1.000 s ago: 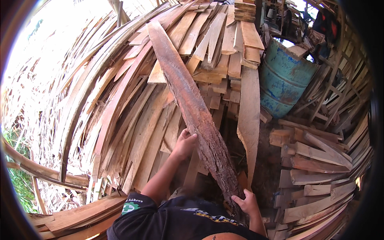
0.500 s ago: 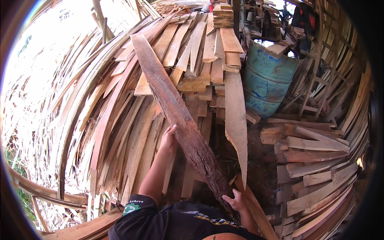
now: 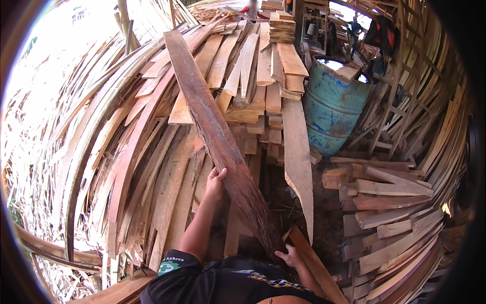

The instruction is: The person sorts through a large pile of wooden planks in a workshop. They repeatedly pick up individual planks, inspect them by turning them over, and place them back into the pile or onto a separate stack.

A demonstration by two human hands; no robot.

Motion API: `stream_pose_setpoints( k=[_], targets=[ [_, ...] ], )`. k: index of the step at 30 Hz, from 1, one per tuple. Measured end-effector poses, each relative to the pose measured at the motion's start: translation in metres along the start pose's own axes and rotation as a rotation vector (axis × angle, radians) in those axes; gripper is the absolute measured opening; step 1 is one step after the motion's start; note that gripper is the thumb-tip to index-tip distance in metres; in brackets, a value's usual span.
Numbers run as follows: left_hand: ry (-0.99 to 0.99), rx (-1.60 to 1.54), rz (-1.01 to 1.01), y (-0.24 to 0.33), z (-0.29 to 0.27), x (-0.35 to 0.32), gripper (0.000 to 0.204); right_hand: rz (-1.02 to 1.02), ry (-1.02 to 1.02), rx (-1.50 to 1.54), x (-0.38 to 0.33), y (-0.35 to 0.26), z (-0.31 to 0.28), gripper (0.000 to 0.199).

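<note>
A long plank [image 3: 218,133], reddish brown with rough bark toward its near end, slants across the view from the far left down to my body. My left hand [image 3: 216,183] grips its left edge around the middle, with the fingers going beneath it. Near the lower end, my right hand [image 3: 290,257] holds the plank's right edge, the thumb on top. Beyond and under the plank lies a stack of sawn boards [image 3: 217,63]. A pale board with a jagged, pointed end [image 3: 297,152] sticks out toward me, to the plank's right.
A worn blue metal drum [image 3: 334,109] stands right of the stack. Piled offcuts [image 3: 392,202] fill the right side, near a wooden ladder [image 3: 400,101]. Long slats [image 3: 96,142] lean along the left. Another board [image 3: 316,268] lies beside my right forearm. A person [image 3: 250,10] is far back.
The plank's far end has risen a little in the picture, while both hands sit slightly lower and keep their grip. The whole view has shifted slightly.
</note>
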State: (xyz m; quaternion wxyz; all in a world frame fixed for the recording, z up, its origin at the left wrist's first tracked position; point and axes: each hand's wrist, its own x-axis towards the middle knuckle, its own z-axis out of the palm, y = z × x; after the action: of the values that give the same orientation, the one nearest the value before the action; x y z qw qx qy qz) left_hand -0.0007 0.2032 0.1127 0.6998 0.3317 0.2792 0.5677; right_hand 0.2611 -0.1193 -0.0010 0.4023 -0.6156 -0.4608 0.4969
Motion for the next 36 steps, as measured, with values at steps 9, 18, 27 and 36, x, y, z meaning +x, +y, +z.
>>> stream_pose_setpoints(
  k=[9, 18, 27, 36],
  targets=[
    [-0.028, 0.064, 0.044, -0.003, -0.019, 0.001, 0.018, 0.146, -0.089, -0.066, 0.033, 0.077, 0.017, 0.091],
    [-0.066, 0.035, -0.010, 0.001, -0.016, 0.002, 0.024, 0.040, 0.046, -0.098, 0.009, -0.013, 0.009, 0.072],
    [-0.174, -0.086, -0.143, 0.037, -0.005, 0.042, 0.051, -0.081, 0.445, -0.482, -0.025, -0.036, 0.021, 0.071],
    [0.009, 0.113, -0.051, 0.039, 0.023, 0.051, 0.041, -0.111, 0.669, -0.628, -0.052, -0.099, 0.030, 0.052]
  ],
)
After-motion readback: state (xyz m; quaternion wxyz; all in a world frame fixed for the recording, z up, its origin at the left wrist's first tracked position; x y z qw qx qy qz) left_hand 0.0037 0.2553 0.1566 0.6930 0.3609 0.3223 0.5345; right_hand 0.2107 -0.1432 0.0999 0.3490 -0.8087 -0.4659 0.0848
